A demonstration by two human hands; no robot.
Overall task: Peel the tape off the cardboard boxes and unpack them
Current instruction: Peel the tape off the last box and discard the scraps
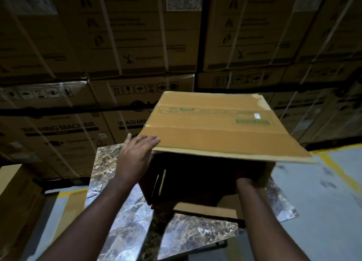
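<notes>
Cardboard box (215, 131) held mid-frame w/ top flap up, L hand (137, 153) flat on its left edge, fingers straight, R hand (247, 179) half hidden under box, grip unclear, interior too dark to read.

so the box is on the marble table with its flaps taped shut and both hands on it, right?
Not quite: the head view shows the box open, a flap lifted over its dark inside. It does sit on the marble table, left hand and right hand on it.
</notes>
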